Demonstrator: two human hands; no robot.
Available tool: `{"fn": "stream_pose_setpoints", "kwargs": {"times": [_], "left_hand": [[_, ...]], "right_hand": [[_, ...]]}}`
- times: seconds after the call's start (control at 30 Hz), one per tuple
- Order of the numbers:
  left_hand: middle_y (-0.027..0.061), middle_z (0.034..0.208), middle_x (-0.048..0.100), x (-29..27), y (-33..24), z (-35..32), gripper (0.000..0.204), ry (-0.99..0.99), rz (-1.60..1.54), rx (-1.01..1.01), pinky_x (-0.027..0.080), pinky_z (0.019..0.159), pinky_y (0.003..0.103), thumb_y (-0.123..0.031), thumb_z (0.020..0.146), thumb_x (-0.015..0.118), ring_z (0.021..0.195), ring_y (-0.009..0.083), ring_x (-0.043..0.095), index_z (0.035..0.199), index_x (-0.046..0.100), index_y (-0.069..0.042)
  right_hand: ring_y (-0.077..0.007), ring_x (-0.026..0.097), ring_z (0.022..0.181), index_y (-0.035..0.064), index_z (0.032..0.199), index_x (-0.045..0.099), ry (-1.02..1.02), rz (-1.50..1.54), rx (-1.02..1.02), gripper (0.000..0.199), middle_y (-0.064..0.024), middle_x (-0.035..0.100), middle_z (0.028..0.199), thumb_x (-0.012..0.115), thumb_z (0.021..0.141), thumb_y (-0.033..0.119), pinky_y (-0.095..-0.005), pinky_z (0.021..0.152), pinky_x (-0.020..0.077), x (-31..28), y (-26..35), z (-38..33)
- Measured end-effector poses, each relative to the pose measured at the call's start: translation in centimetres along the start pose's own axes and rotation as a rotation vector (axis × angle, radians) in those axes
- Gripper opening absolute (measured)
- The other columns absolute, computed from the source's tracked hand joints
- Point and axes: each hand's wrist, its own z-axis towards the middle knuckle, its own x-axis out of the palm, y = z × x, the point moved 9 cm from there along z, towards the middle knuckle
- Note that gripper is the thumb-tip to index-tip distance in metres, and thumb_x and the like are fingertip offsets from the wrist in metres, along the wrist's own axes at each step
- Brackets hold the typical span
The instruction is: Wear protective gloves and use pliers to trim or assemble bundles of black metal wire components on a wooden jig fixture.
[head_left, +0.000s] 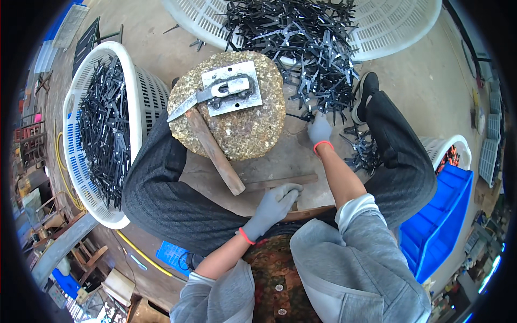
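My right hand (pixel 320 130), in a grey glove, reaches to the near edge of a heap of black, plier-like metal parts (pixel 323 70). Its fingers close on one black metal part (pixel 299 117), partly hidden by them. In front of my lap, my left hand (pixel 276 206), also gloved, has its fingers curled together with nothing visible in them. On the rough round stone block (pixel 258 134) lies a metal plate (pixel 249 70) with a dark raised fitting. A hammer (pixel 215 151) rests across plate and stone, its wooden handle pointing toward me.
A white basket full of black metal parts (pixel 105 129) stands left of my leg. Ahead, a large white basket (pixel 398 27) lies behind the heap. On the right are a blue plastic bin (pixel 439 215) and a smaller white basket (pixel 460 145). A wooden strip (pixel 285 182) lies between my legs.
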Motion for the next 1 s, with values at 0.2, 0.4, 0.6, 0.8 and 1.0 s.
{"fn": "stream_pose_setpoints", "kwargs": {"times": [0.2,0.4,0.6,0.8,1.0], "left_hand": [[0.0062,0.102,0.062,-0.8,0.3,1.6,0.026,-0.055,-0.1,0.075,0.047,0.078,0.024,-0.012,0.094,0.046,0.087,0.0111,0.059,0.112,0.056,0.002],[0.0085,0.102,0.062,-0.8,0.4,0.8,0.026,-0.043,-0.039,0.019,0.047,0.078,0.025,-0.013,0.093,0.047,0.09,0.012,0.06,0.11,0.057,0.004],[0.0156,0.101,0.062,-1.9,-4.8,-1.6,0.027,-0.246,0.41,0.295,0.047,0.08,0.028,-0.01,0.087,0.053,0.095,0.0174,0.061,0.11,0.058,0.003],[0.0156,0.119,0.052,1.8,-12.7,-5.2,0.053,-0.31,1.064,0.873,0.037,0.095,0.043,-0.018,0.076,0.063,0.11,0.0348,0.048,0.124,0.048,-0.003],[0.0121,0.09,0.062,3.0,-7.9,-4.7,0.039,0.056,0.945,0.579,0.048,0.075,0.038,-0.018,0.08,0.062,0.08,0.0289,0.06,0.114,0.053,-0.001]], "right_hand": [[-0.0339,0.06,0.089,0.0105,0.097,0.057,-0.029,-0.082,0.096,0.023,-0.0152,0.058,0.102,0.061,0.077,0.021,-0.0461,0.071,0.0478,0.3,-3.1,2.0],[-0.0319,0.062,0.08,0.0092,0.083,0.062,0.214,-0.24,-0.182,0.019,-0.0145,0.064,0.08,0.064,0.07,0.024,-0.0429,0.07,0.048,-2.3,-0.5,1.5],[-0.0338,0.059,0.071,0.0028,0.088,0.064,0.661,-0.087,-0.503,0.03,-0.0176,0.064,0.08,0.066,0.066,0.023,-0.0407,0.064,0.0458,-9.1,4.5,-3.0],[-0.0194,0.058,0.072,-0.003,0.086,0.061,1.199,0.088,-0.684,0.035,-0.0111,0.064,0.076,0.07,0.067,0.025,-0.0353,0.067,0.0444,-14.4,8.6,-13.4],[-0.0151,0.059,0.079,-0.0014,0.09,0.061,0.899,0.603,-0.831,0.044,-0.0061,0.064,0.083,0.051,0.089,0.041,-0.029,0.071,0.0457,-19.0,12.0,-16.4]]}}
